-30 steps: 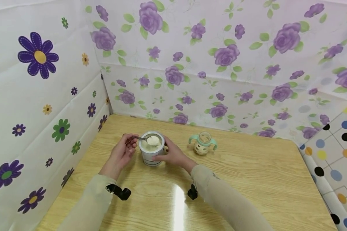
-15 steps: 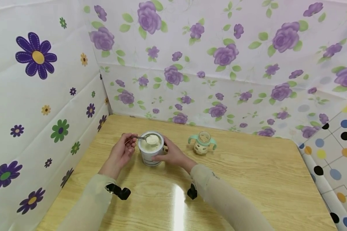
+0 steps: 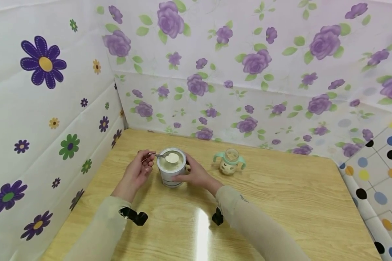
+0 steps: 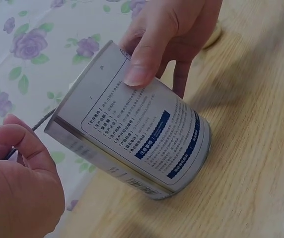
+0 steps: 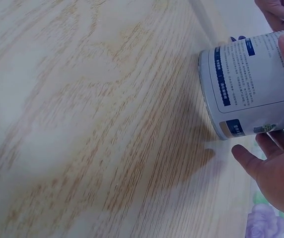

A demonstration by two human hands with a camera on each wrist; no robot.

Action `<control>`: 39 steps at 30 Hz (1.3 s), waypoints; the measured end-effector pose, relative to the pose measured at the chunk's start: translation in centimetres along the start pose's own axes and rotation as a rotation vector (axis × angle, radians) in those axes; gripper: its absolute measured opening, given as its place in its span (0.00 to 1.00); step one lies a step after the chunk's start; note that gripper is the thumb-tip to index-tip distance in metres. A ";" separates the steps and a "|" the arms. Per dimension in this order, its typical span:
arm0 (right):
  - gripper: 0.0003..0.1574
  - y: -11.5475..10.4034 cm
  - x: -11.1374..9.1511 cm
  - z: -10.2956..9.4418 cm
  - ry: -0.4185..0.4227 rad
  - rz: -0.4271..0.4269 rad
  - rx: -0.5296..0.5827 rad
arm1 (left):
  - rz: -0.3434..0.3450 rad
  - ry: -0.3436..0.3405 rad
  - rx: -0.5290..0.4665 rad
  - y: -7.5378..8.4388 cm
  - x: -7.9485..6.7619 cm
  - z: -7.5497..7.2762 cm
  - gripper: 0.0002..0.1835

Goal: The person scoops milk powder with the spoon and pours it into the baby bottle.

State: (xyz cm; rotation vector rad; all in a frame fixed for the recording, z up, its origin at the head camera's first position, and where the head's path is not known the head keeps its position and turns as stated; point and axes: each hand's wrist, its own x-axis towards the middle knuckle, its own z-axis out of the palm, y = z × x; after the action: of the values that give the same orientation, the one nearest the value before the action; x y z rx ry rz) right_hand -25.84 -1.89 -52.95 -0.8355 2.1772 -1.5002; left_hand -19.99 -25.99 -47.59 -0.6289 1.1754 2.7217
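Note:
A white tin can (image 3: 171, 178) of pale powder stands without a lid on the table. My left hand (image 3: 138, 173) pinches the handle of a metal spoon (image 3: 157, 155) at the can's left. The spoon's bowl carries pale powder (image 3: 172, 158) over the can's opening. On the other side, my right hand (image 3: 196, 175) grips the can, its thumb across the front and the other fingers mostly hidden behind. Printed text covers the can (image 4: 132, 124) in the left wrist view. In the right wrist view, the right hand (image 5: 281, 173) has fingers beneath the can's side.
A clear baby bottle (image 3: 228, 166) with mint-green handles stands right of the can, uncapped, with pale contents. The wooden table (image 3: 281, 203) meets flowered cloth walls (image 3: 232, 105) at the back and sides. Both wrists wear black camera mounts (image 3: 138, 218).
The powder on the spoon looks slightly flatter, and the spoon has shifted very little. Both hands keep their hold, and the can and bottle stay in place.

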 end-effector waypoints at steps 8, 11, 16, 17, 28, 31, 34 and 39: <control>0.62 0.2 0.0 -0.2 -0.004 -0.004 0.012 | -0.020 0.014 -0.013 -0.2 0.2 0.1 0.18; 0.62 0.2 0.0 -0.1 0.001 0.001 0.008 | -0.026 0.002 -0.027 -0.3 0.2 -0.1 0.19; 0.61 0.1 -0.1 -0.1 0.007 0.001 0.000 | -0.032 -0.014 -0.043 -0.4 0.3 -0.1 0.18; 0.61 0.1 -0.1 -0.1 0.008 0.000 -0.001 | -0.034 -0.016 -0.044 -0.5 0.4 -0.1 0.18; 0.61 -0.3 -0.2 -0.2 0.004 -0.010 0.011 | -0.041 -0.022 -0.059 -0.6 0.4 0.1 0.21; 0.61 -0.3 -0.2 -0.2 0.002 -0.004 0.005 | -0.049 -0.019 -0.079 -0.4 0.3 0.2 0.20; 0.63 -0.3 -0.1 -0.4 0.003 0.013 -0.020 | -0.053 -0.015 -0.106 -0.2 0.1 0.4 0.19; 0.69 -0.8 -0.2 -1.4 -0.009 0.022 -0.073 | -0.045 -0.017 -0.133 0.3 -0.1 0.8 0.19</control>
State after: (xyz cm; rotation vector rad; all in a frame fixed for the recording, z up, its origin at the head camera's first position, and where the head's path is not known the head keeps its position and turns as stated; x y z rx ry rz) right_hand -26.33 -0.94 -51.71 -0.8368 2.2398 -1.4113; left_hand -20.28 -25.57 -46.87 -0.6384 0.9700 2.7784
